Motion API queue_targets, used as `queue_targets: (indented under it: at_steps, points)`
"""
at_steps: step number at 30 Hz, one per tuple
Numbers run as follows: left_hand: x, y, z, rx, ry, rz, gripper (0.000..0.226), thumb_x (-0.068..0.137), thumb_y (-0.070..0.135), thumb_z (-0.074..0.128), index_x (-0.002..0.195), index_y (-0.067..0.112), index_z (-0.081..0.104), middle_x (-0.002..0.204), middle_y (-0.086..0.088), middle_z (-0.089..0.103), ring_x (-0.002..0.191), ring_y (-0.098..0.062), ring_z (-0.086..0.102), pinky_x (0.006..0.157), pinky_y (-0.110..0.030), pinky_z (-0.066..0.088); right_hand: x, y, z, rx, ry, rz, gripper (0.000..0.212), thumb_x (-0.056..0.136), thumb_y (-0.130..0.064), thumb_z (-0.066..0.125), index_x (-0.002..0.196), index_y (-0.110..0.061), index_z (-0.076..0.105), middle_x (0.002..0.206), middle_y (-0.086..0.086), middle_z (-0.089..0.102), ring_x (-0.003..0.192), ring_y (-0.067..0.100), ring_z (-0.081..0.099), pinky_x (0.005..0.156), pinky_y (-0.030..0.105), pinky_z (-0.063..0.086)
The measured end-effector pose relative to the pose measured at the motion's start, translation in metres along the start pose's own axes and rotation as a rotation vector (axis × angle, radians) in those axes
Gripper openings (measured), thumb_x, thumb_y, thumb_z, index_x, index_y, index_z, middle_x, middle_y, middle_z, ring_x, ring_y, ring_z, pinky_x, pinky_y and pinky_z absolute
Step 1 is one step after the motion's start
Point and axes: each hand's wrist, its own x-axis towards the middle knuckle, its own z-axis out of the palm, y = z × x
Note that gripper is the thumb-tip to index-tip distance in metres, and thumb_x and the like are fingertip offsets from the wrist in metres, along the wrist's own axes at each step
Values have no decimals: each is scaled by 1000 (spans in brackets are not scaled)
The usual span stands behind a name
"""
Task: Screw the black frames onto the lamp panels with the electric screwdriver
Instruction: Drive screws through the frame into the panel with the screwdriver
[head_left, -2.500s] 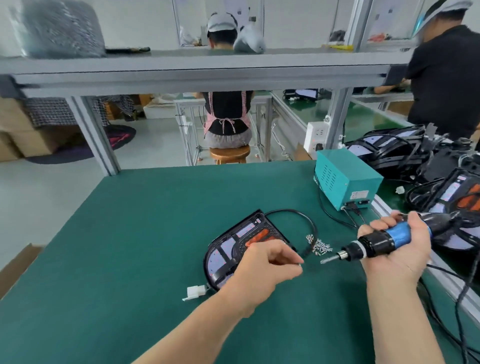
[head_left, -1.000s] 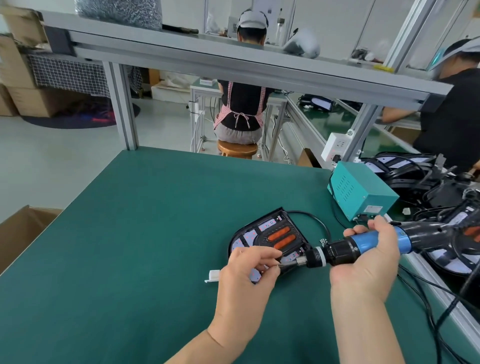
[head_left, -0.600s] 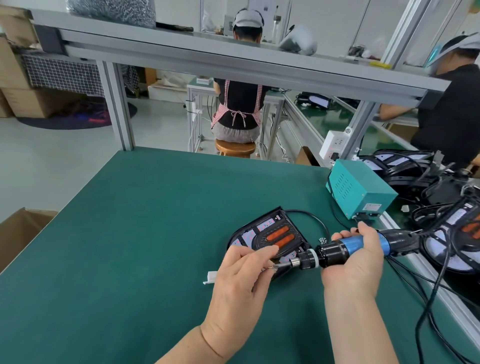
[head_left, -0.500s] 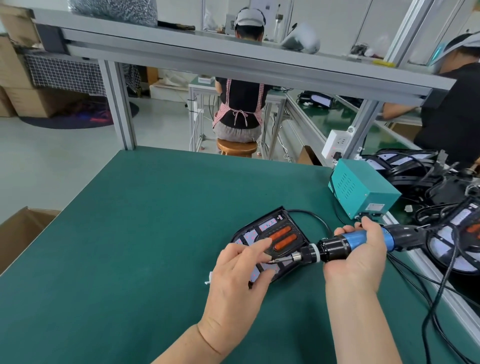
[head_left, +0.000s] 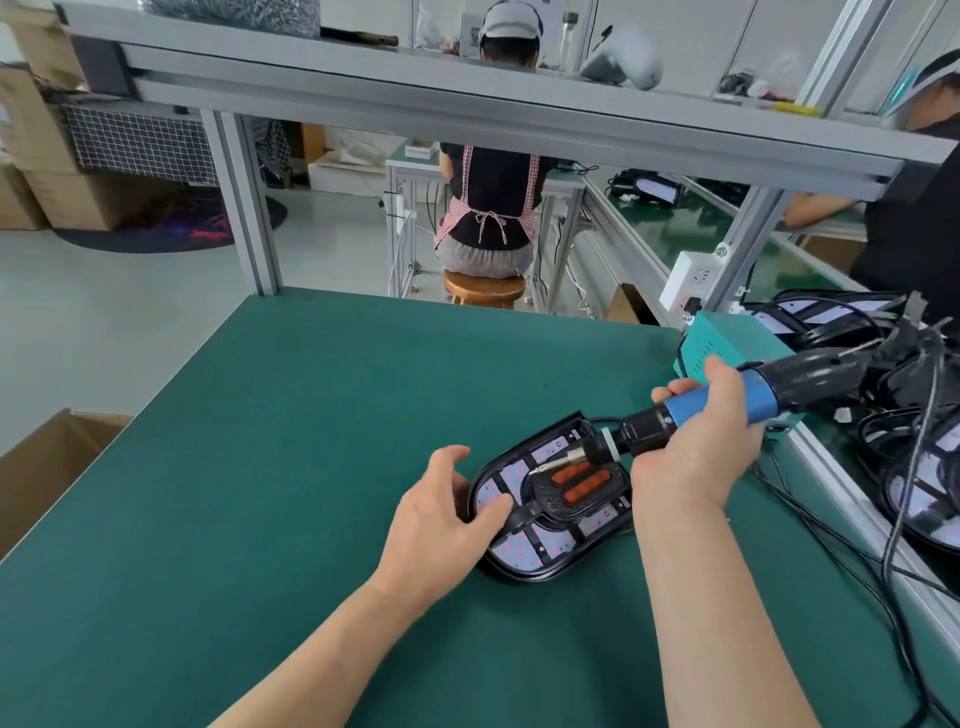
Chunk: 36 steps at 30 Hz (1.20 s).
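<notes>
Head view: the lamp panel (head_left: 519, 552) lies flat on the green surface (head_left: 311, 415) between both hands, with the black frame (head_left: 545, 492) seated on it.
Change: the left hand (head_left: 436, 525) has left the bit tip and dropped to the panel's left end. The electric screwdriver (head_left: 647, 430) now tilts steeper, its bit on the frame's upper left.
Left hand: fingers spread and relaxed, thumb resting on the panel.
Right hand (head_left: 691, 457): wrapped round the screwdriver's barrel.
Meaning: driving looks ready to begin; whether a screw sits under the bit is too small to tell.

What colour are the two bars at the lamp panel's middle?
The bars are orange-red; head view shows them best.
</notes>
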Motion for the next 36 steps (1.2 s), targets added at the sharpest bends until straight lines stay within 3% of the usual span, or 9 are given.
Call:
queue_targets:
  at_steps: [2,5,9,13,19,26,30,36]
  points:
    - [6,1,-1,54,-82,4,73,81,54,65,143,27,38,79,5,66,76,-4,59,76,-29,52,-2,6,6,-6,-34,-31,14,89,-12,68,98,-16,58,58,-2,57,53,15,56,57,27,52]
    - [9,5,2,233,-176,13,97,69,74,56,150,31,25,80,6,65,88,-13,62,81,-33,50,-7,16,13,-42,-102,-90,14,88,-12,68,93,-15,56,62,3,55,55,19,54,58,29,52]
    - [11,3,7,245,-170,5,76,66,77,55,132,39,50,103,19,69,103,-10,63,92,-33,51,-12,24,15,-75,-181,-148,15,85,-13,68,89,-14,54,60,3,55,52,18,53,55,28,51]
    - [11,0,8,216,-156,9,62,63,77,53,115,44,56,96,25,69,95,-5,63,88,-30,52,-17,27,17,-88,-236,-187,16,82,-14,69,90,-14,55,75,14,54,55,20,52,55,30,51]
    - [14,-6,11,266,-150,53,69,67,80,52,123,41,49,99,19,69,93,-11,63,83,-31,51,-20,30,18,-91,-247,-209,21,80,-16,69,94,-11,53,74,9,56,56,18,54,55,31,51]
    - [16,-9,14,302,-161,52,83,58,88,38,124,39,47,94,15,69,88,-12,63,79,-30,51,-21,28,18,-88,-249,-213,17,80,-16,69,90,-14,55,77,16,53,57,22,53,55,31,51]
    - [17,-9,15,309,-157,51,79,58,88,38,121,41,47,93,14,69,87,-14,63,79,-32,51,-21,28,19,-92,-260,-216,21,81,-18,69,93,-12,54,69,7,56,56,21,54,56,31,52]
    - [17,-10,15,311,-162,65,84,58,89,37,126,41,46,94,16,68,87,-11,62,79,-30,49,-23,33,18,-103,-242,-196,27,81,-16,69,100,-7,53,84,21,54,62,27,53,55,29,51]
